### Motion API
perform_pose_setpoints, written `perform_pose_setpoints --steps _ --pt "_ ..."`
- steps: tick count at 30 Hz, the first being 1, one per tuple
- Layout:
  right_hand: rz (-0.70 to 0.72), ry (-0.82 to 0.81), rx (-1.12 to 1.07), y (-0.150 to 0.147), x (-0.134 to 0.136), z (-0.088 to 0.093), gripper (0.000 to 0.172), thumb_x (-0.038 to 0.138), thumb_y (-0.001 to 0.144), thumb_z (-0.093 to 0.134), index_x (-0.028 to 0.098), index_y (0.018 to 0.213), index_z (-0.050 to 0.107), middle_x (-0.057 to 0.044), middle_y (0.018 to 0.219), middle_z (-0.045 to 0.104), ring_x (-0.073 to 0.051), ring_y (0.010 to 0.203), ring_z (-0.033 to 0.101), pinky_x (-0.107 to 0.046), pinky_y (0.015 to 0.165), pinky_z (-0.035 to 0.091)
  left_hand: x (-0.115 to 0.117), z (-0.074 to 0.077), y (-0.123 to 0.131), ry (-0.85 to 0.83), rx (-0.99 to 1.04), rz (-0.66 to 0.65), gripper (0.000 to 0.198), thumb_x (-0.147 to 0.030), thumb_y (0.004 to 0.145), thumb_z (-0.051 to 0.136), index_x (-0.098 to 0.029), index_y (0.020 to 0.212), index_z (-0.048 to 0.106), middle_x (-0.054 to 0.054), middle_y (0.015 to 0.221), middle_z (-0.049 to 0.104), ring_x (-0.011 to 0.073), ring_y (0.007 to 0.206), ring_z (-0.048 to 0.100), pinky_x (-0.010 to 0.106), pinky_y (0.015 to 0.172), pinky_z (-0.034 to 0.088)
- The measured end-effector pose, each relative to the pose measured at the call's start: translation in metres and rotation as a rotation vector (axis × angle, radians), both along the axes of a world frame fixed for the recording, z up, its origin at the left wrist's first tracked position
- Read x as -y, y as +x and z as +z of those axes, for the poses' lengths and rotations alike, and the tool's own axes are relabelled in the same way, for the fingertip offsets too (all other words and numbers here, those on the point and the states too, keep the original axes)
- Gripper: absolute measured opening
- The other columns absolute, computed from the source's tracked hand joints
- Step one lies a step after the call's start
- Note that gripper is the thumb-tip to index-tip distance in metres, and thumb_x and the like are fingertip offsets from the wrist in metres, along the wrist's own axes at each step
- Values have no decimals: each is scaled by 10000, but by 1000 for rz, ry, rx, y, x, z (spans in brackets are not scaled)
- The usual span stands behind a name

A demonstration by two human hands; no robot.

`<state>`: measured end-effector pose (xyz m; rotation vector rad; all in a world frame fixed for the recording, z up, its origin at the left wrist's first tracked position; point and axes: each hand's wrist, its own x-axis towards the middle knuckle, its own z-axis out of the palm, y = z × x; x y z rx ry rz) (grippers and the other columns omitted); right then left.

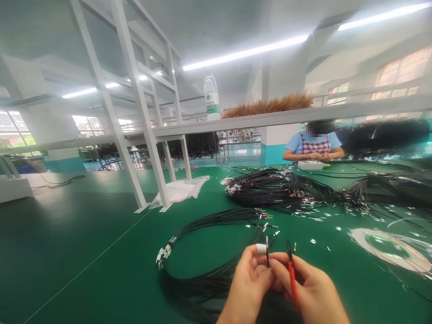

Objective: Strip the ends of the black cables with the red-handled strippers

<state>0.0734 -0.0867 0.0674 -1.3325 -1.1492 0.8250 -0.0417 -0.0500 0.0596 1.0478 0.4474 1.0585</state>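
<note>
Where the two hands meet low over the green table (pixel 84 252), the left hand (pixel 248 283) pinches a white connector (pixel 261 248) and a black wire (pixel 267 255); the right hand (pixel 313 292) grips a thin red piece (pixel 293 280) tipped black. Beyond lies a looped wire bundle (pixel 209 222); farther, a larger wire heap (pixel 270 186), then a seated co-worker (pixel 312 146).
</note>
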Motion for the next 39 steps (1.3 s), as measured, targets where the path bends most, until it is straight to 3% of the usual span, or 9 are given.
perform_pose_setpoints --steps 4,8,13,17,21,29,33,36,39 --pt "37 -34 -157 -13 -7 -14 505 610 658 682 153 872 668 13 500 567 -155 453 497 -254 438 411 6 -11 -11 45 -1 -37 446 -368 732 745 -145 1046 519 32 845 589 107 619 593 262 621 454" --pt "104 -52 -177 -18 -2 -12 472 622 612 710 169 726 645 34 455 503 -133 421 445 -239 409 363 11 -11 -26 14 -31 -61 460 -344 704 772 -152 1034 517 39 862 612 125 647 625 294 675 483" --pt "114 53 219 -21 5 -14 366 547 720 626 193 630 618 15 547 536 -138 508 445 -231 475 373 17 2 -49 -13 -136 90 512 -303 649 812 -158 1055 535 69 967 622 150 856 603 277 781 458" --pt "142 140 467 -26 8 -26 366 513 798 535 215 588 567 2 535 536 -154 510 446 -235 478 368 20 12 -61 -3 -208 168 479 -273 667 786 -164 1059 533 36 879 628 130 789 574 260 737 454" --pt "149 160 518 -29 9 -33 389 546 800 540 224 583 566 -20 534 587 -165 494 494 -229 467 400 23 15 -62 2 -263 220 409 -193 657 766 -153 1004 552 3 763 620 120 731 573 239 701 452" --pt "99 173 518 -27 13 -28 414 596 795 518 234 620 618 -19 533 607 -172 489 537 -224 483 440 27 19 -65 -63 -283 227 476 -184 661 762 -130 1081 546 50 794 689 182 814 637 317 824 472" --pt "111 142 508 -25 13 -35 364 553 801 526 237 635 595 -13 555 594 -166 504 508 -224 480 421 28 18 -63 -57 -288 257 455 -174 657 756 -131 1062 554 50 768 697 188 786 646 324 799 483" --pt "138 128 471 -24 14 -36 335 523 784 563 228 629 594 -8 564 576 -161 511 485 -227 483 411 26 19 -65 -79 -259 217 444 -154 638 758 -133 1032 556 41 745 695 177 757 643 314 777 483" --pt "243 104 416 -23 19 -25 342 492 788 572 222 577 589 5 539 529 -151 504 449 -226 463 381 23 22 -70 -82 -261 76 428 -129 625 758 -126 1012 574 39 742 693 164 748 636 318 787 475"
